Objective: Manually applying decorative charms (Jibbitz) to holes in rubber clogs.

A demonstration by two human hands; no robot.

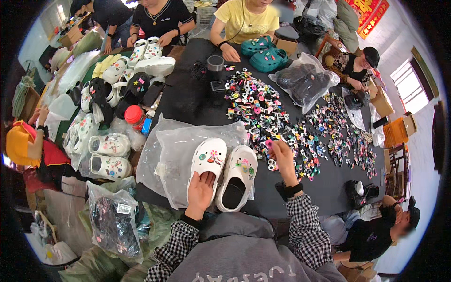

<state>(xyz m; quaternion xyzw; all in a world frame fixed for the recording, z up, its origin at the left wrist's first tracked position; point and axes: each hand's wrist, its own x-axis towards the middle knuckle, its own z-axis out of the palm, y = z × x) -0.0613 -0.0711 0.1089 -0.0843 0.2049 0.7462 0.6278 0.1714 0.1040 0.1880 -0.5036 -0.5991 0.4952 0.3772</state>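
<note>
In front of me a white clog [206, 165] decorated with colourful charms lies with its toe pointing away. My left hand [201, 190] has its fingers inside the opening of that shoe, palm up, holding it. Against its right side rests the matching white clog [238, 173], which also carries charms and has a dark insole. A small pink charm [269, 144] is pinched between the thumb and fingers of my right hand [283, 159]. That hand hovers at the near edge of a large spread of charms [260, 110]. Clear plastic bags [162, 155] lie under the clogs.
Left of me stand bagged white clogs [111, 167], a red-lidded jar [134, 114] and more shoes. Teal clogs [268, 60] sit across the black table near a person in yellow. A bag of dark shoes [305, 80] lies beyond the charms. Other people sit around the table.
</note>
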